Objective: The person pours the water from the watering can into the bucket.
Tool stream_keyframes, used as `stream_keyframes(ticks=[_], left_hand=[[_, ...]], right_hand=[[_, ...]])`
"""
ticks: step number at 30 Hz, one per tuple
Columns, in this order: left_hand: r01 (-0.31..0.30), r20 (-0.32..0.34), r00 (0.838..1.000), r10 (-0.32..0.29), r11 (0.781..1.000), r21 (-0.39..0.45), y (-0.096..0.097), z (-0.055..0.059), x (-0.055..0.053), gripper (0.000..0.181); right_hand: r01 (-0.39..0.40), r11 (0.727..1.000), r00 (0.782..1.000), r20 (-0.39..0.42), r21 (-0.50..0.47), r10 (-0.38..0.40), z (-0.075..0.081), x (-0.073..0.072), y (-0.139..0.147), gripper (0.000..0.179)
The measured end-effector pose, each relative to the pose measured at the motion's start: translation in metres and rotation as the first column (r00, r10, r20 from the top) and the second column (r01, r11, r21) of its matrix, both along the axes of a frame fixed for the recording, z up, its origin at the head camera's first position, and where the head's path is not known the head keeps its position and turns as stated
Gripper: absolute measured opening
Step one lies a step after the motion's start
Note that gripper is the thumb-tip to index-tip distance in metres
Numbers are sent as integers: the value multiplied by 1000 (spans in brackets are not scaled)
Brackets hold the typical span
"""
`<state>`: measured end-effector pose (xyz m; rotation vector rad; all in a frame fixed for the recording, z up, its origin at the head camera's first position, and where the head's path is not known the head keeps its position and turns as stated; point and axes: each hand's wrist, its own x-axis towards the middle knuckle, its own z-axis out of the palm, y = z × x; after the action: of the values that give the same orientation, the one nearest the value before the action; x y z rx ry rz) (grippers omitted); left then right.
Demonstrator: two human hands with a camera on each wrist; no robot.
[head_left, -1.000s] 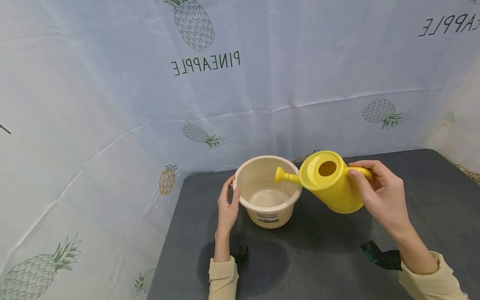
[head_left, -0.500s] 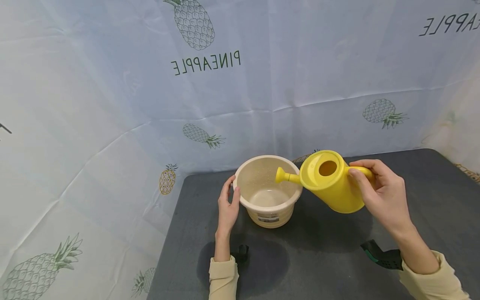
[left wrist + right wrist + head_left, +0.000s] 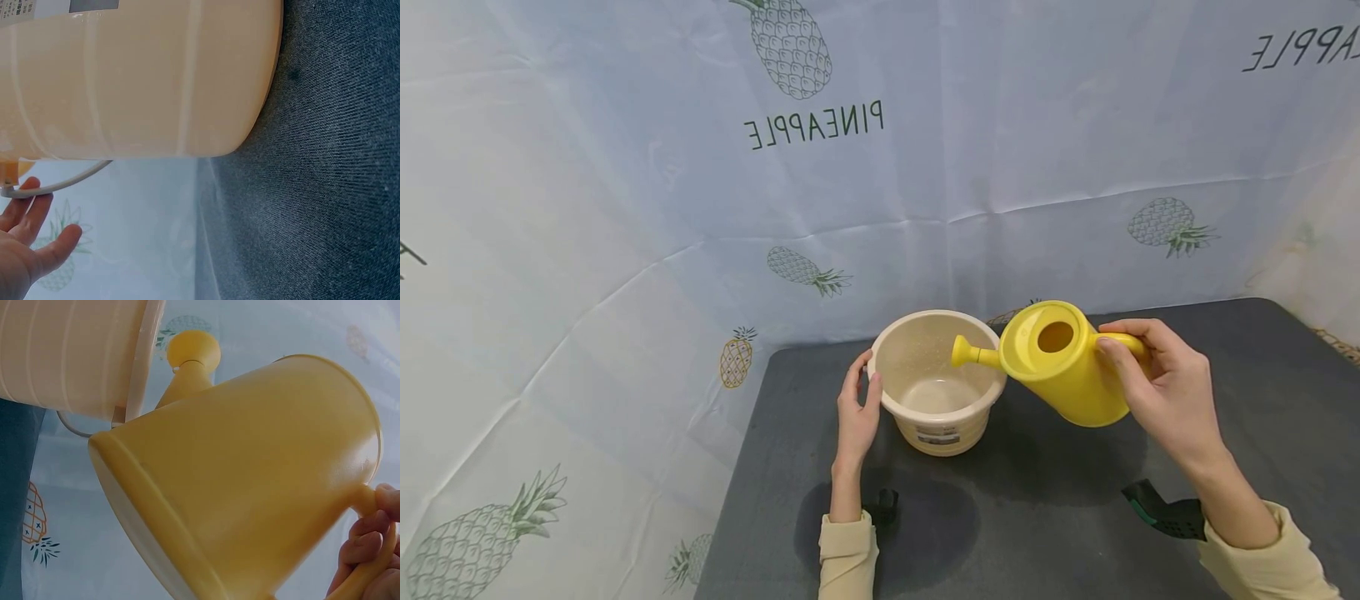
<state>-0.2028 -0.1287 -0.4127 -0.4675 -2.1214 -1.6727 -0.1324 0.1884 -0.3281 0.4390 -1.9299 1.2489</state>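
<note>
A cream plastic bucket [image 3: 940, 433] stands upright on the dark table. At its left side my left hand [image 3: 855, 423] touches the rim with fingers spread; the left wrist view shows fingertips against the thin bail handle [image 3: 69, 182] that hangs from the bucket. My right hand [image 3: 1176, 392] grips the handle [image 3: 375, 569] of a yellow watering can [image 3: 1075, 383]. The can is held up right of the bucket, tilted left, its spout head [image 3: 961, 350] over the bucket's opening. Its round filling hole [image 3: 1056, 337] faces up. No stream of water shows at the spout.
The dark table [image 3: 1262, 417] has a damp-looking dark patch [image 3: 940, 525] in front of the bucket. A pale cloth printed with pineapples [image 3: 1037, 167] hangs behind and at the left. Black straps [image 3: 1165, 510] show at both wrists.
</note>
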Motion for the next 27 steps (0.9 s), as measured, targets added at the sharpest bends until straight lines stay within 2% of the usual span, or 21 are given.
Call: stream_keyframes(ticks=[7,27], left_hand=[[-14,8,1000,14,1000,-5,0,-1,0,41],[-10,15,1000,10,1000,1,1,1,1,41]], right_hand=[[14,1000,1000,25,11,-14,4,2,-1,20],[16,1000,1000,-4,21,-15,4,1,-2,21]])
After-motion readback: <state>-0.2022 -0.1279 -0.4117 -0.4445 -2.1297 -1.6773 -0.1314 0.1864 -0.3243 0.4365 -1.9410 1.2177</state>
